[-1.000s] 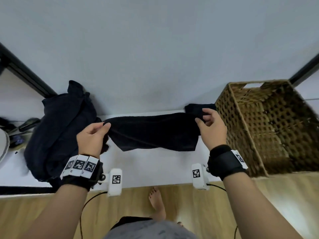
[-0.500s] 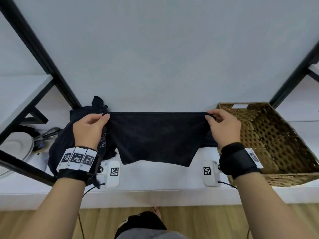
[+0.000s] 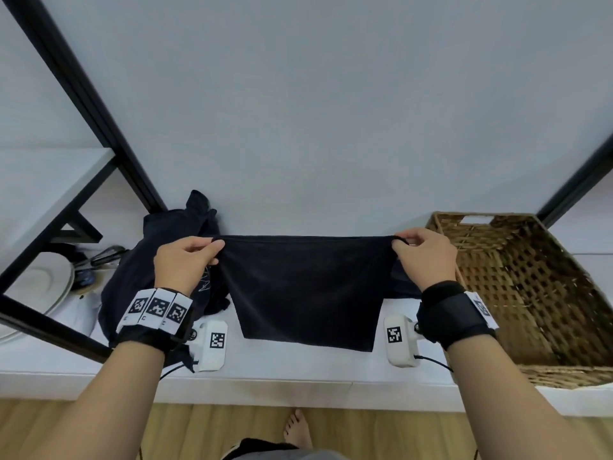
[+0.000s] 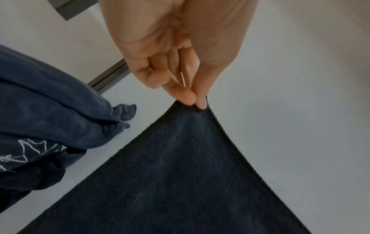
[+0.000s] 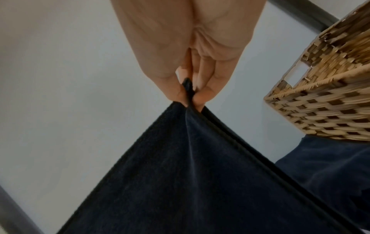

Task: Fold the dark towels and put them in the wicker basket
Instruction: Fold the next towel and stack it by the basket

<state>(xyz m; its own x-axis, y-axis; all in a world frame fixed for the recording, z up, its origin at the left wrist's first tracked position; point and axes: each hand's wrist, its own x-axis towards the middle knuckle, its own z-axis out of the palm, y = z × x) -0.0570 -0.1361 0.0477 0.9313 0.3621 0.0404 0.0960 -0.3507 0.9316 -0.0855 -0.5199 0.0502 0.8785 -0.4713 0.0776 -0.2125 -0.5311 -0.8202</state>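
A dark towel [image 3: 305, 287] hangs stretched between my two hands above the white shelf [image 3: 298, 370]. My left hand [image 3: 212, 249] pinches its upper left corner, and the left wrist view shows thumb and fingertips [image 4: 189, 98] closed on that corner of the dark towel [image 4: 180, 182]. My right hand [image 3: 399, 244] pinches the upper right corner; the right wrist view shows the cloth of the dark towel [image 5: 190, 174] squeezed between its fingers [image 5: 202, 96]. The wicker basket [image 3: 530, 373] stands at the right, with nothing visible inside. A pile of dark cloth [image 3: 146, 260] lies at the left.
Black frame posts [image 3: 83, 97] slant up at left and right of the shelf. White plates [image 3: 39, 287] and dark utensils [image 3: 106, 255] sit far left. More dark cloth [image 5: 324, 171] lies beside the wicker basket [image 5: 324, 110]. A bare foot [image 3: 297, 429] stands on the wooden floor below.
Both hands lifted the towel off the shelf and pulled it taut. It now hangs spread flat instead of sagging and bunched. The head view has tilted up.
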